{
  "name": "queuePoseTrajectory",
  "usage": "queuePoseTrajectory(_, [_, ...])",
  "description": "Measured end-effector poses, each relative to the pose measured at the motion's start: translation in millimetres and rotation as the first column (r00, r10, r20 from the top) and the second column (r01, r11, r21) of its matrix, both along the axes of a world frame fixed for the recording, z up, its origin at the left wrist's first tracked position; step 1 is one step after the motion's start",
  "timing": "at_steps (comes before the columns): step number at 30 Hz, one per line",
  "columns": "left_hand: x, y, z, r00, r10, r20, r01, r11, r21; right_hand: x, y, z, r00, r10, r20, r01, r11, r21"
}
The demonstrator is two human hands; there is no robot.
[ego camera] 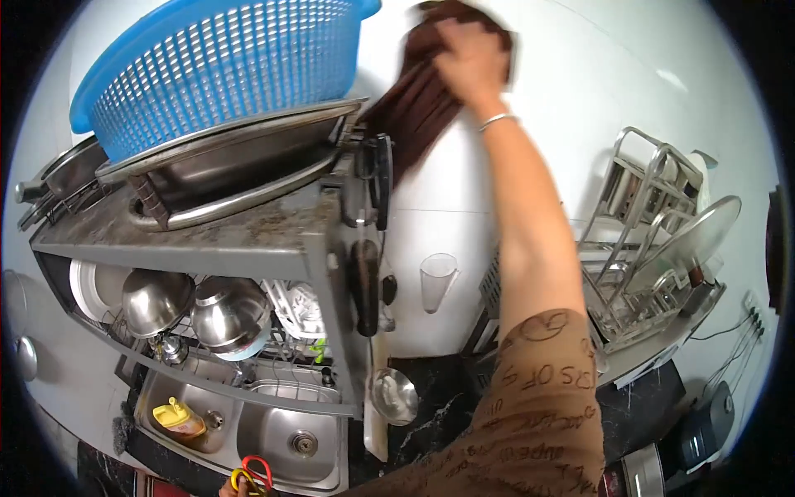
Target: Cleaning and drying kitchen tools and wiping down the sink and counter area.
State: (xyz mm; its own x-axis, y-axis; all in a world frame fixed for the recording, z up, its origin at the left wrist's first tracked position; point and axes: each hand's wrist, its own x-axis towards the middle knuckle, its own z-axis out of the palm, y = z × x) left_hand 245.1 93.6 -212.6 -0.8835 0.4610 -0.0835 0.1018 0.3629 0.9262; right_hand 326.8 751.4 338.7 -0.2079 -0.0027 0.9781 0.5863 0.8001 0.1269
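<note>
My right hand (475, 62), with a metal bangle at the wrist, reaches up and presses on or grips a dark brown cloth (422, 99) against the white wall, right of the blue basket. Motion blurs the fingers. At the bottom edge, my left hand (230, 489) is only partly visible, closed on the red and yellow handles of scissors (251, 475); their blades are out of view. The cloth's lower end hangs behind the utensils at the rack's side.
A blue plastic basket (230, 74) and metal trays (242, 168) sit atop a dish rack (186, 255) holding steel bowls. A ladle (394, 396) hangs at its side. Below is a double sink (292, 407) with a yellow bottle (179, 419). Right stands a metal rack (646, 180) with a glass lid (689, 242).
</note>
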Motion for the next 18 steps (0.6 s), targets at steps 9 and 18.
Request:
queuePoseTrajectory(9, [11.1,7.0,24.7,0.986,0.119,0.121,-0.134,0.983,0.124,-35.3,-65.8,-7.0,0.977,-0.09,-0.195,0.152,0.93,0.334])
queuePoseTrajectory(18, [12.9,2.0,4.9,1.0,0.028,0.002,-0.028,0.992,0.124,4.0,-8.1,-148.1,0.995,-0.033,-0.09,0.011,0.972,-0.234])
